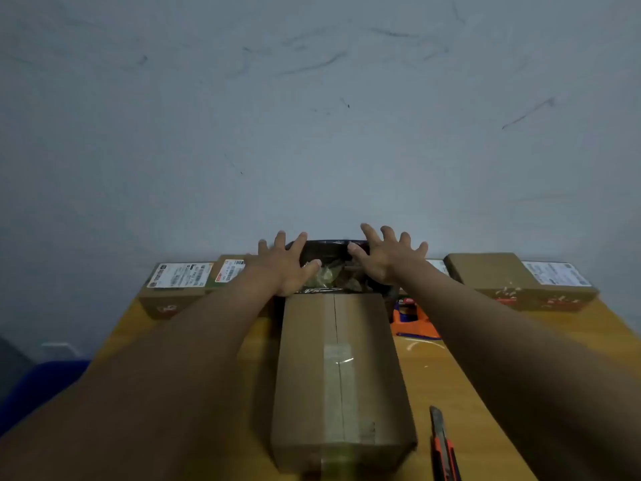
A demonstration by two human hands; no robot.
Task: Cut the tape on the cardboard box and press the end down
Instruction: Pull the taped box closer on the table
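Observation:
A long brown cardboard box (341, 376) lies lengthwise in the middle of the wooden table (451, 387), with clear tape running along its top seam. Beyond its far end sits a dark, plastic-wrapped package (329, 269). My left hand (282, 267) and my right hand (386, 256) reach past the box with fingers spread, both resting on or over that dark package. Neither hand holds anything. An orange utility knife (444, 446) lies on the table to the right of the box's near end.
An orange and blue tape dispenser (414, 319) sits right of the box's far end. Labelled cardboard boxes line the table's back edge at left (177, 286) and right (520, 282). A scuffed grey wall (312, 116) rises behind. A blue object (38, 387) is at lower left.

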